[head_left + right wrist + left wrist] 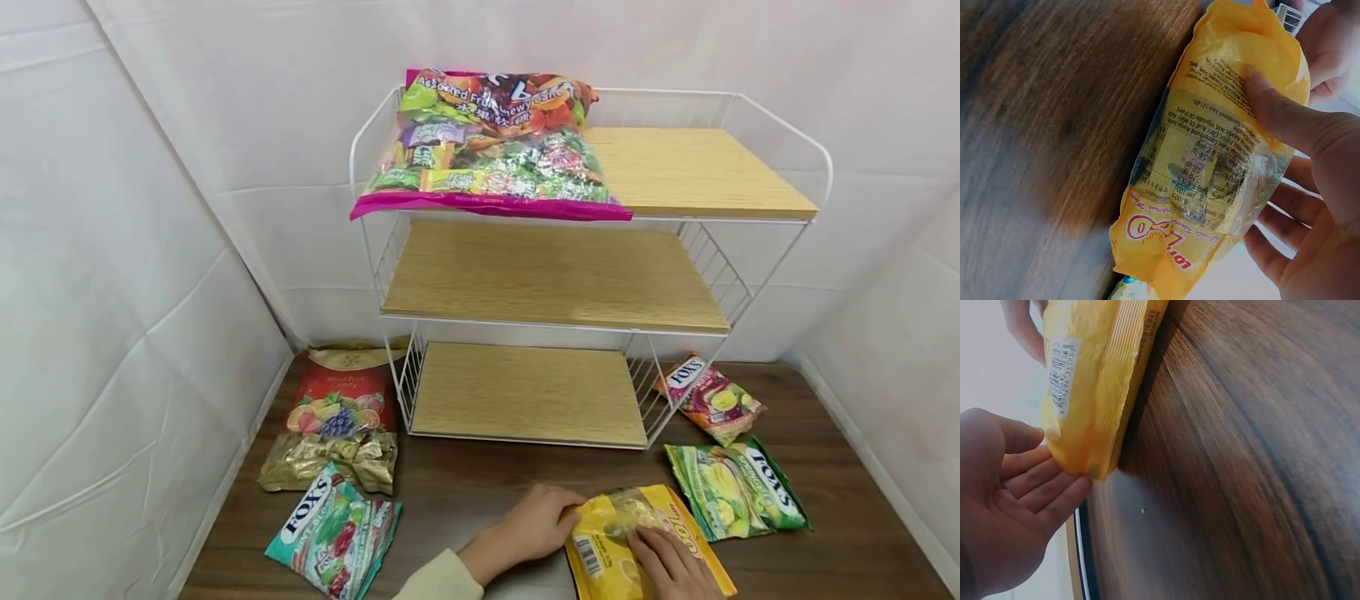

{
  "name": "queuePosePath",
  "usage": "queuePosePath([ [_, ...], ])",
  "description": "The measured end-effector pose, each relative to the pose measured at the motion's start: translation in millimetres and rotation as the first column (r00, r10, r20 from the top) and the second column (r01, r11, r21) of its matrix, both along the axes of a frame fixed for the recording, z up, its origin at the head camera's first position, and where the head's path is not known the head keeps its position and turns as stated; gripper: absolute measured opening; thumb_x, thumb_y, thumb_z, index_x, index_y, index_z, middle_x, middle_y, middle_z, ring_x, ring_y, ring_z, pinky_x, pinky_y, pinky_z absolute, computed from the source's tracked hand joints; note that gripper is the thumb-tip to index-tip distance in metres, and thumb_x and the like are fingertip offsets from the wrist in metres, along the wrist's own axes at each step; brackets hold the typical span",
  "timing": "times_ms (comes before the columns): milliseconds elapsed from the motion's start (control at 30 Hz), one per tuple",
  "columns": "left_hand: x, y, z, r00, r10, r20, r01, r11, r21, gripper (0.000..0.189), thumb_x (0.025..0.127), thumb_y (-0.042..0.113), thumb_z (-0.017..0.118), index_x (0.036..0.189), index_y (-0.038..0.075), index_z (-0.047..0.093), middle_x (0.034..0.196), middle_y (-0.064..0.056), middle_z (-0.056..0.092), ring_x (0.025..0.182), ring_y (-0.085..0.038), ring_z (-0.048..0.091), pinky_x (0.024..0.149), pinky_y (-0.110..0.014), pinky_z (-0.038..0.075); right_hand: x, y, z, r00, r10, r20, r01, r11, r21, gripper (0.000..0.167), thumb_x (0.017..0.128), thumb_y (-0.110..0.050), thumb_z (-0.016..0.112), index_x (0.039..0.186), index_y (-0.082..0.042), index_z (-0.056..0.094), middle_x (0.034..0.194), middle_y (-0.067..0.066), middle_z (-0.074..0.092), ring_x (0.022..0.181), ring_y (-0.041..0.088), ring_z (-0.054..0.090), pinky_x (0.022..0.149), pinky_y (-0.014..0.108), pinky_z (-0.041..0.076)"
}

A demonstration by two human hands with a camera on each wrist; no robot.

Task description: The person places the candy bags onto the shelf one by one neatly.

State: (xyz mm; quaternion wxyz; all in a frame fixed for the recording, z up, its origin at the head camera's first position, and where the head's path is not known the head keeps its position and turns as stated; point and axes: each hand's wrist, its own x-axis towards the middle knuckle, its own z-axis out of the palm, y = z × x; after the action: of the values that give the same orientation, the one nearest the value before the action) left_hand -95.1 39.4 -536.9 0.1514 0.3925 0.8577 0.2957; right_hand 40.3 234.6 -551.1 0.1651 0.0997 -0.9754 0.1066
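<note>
A yellow candy bag (611,537) lies at the front of the dark table, its barcode and printed back showing. My left hand (538,523) pinches its left end; in the left wrist view, the left thumb is at the bag's edge and the fingers (1054,484) reach behind it. My right hand (671,567) grips the bag's near side. From the right wrist, the thumb (1285,112) presses across the printed back, while the other fingers curl round the far side, partly hidden. A green Fox's candy bag (735,487) lies just right of the yellow one.
Behind stands a three-tier white wire rack (555,321) with wooden shelves. A large assorted fruit candy bag (498,150) leans on its top left. Left of the rack lie a red-and-gold bag (341,417) and a teal Fox's bag (337,533); a purple Fox's bag (712,400) lies right.
</note>
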Motion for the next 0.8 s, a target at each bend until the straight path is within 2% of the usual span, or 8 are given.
queuePosePath([
  [67, 1.3, -4.2, 0.6, 1.000, 0.018, 0.001, -0.018, 1.000, 0.011, 0.028, 0.096, 0.016, 0.058, 0.120, 0.006, 0.066, 0.115, 0.000, 0.066, 0.109, -0.010, 0.058, 0.090, -0.023, 0.046, -1.0, -0.7, 1.3, 1.000, 0.003, 0.001, -0.003, 1.000, 0.009, 0.071, 0.071, -0.067, 0.069, 0.113, -0.009, 0.069, 0.113, 0.005, 0.063, 0.102, 0.027, 0.059, 0.071, 0.046, 0.052],
  [300, 0.3, -14.1, 1.4, 0.999, 0.048, 0.022, -0.049, 0.998, 0.041, 0.025, 0.096, 0.014, 0.057, 0.117, 0.005, 0.068, 0.111, -0.001, 0.068, 0.103, -0.006, 0.060, 0.084, -0.021, 0.049, -4.5, -1.5, 0.3, 0.999, 0.018, -0.036, -0.016, 0.999, 0.041, 0.065, 0.077, -0.057, 0.070, 0.119, -0.007, 0.065, 0.121, 0.008, 0.059, 0.109, 0.027, 0.054, 0.072, 0.046, 0.052],
  [467, -0.8, -20.6, 0.9, 0.998, 0.062, 0.029, -0.064, 0.996, 0.062, 0.024, 0.096, 0.012, 0.057, 0.116, 0.005, 0.069, 0.109, -0.001, 0.069, 0.100, -0.004, 0.060, 0.080, -0.020, 0.050, -8.5, -0.3, -0.6, 0.998, 0.056, -0.029, -0.055, 0.998, 0.026, 0.067, 0.079, -0.052, 0.071, 0.125, -0.005, 0.059, 0.126, 0.013, 0.055, 0.112, 0.029, 0.051, 0.070, 0.046, 0.052],
  [533, 0.4, -23.4, 2.0, 0.997, 0.072, 0.040, -0.074, 0.995, 0.060, 0.025, 0.096, 0.012, 0.057, 0.116, 0.005, 0.069, 0.109, -0.001, 0.069, 0.100, -0.003, 0.060, 0.080, -0.020, 0.050, -9.8, -1.2, 0.2, 0.999, 0.049, -0.013, -0.049, 0.999, 0.017, 0.066, 0.080, -0.051, 0.071, 0.126, -0.005, 0.059, 0.127, 0.014, 0.055, 0.113, 0.030, 0.050, 0.073, 0.047, 0.051],
  [667, 4.4, -29.5, 5.8, 0.991, 0.100, 0.093, -0.106, 0.992, 0.069, 0.024, 0.095, 0.012, 0.058, 0.115, 0.003, 0.069, 0.104, -0.002, 0.070, 0.089, 0.000, 0.060, 0.074, -0.020, 0.050, -11.3, -1.8, -0.1, 0.999, 0.037, -0.020, -0.037, 0.999, 0.006, 0.066, 0.079, -0.048, 0.073, 0.127, -0.005, 0.058, 0.127, 0.014, 0.054, 0.112, 0.032, 0.051, 0.079, 0.047, 0.050],
  [800, 9.5, -34.2, 8.1, 0.981, 0.151, 0.123, -0.163, 0.982, 0.092, 0.022, 0.094, 0.011, 0.060, 0.111, 0.002, 0.070, 0.088, 0.002, 0.070, 0.069, 0.003, 0.056, 0.063, -0.017, 0.046, -13.4, -1.0, -1.6, 0.999, 0.024, -0.021, -0.024, 1.000, 0.005, 0.074, 0.074, -0.046, 0.078, 0.129, -0.003, 0.055, 0.127, 0.015, 0.055, 0.111, 0.033, 0.053, 0.078, 0.048, 0.051],
])
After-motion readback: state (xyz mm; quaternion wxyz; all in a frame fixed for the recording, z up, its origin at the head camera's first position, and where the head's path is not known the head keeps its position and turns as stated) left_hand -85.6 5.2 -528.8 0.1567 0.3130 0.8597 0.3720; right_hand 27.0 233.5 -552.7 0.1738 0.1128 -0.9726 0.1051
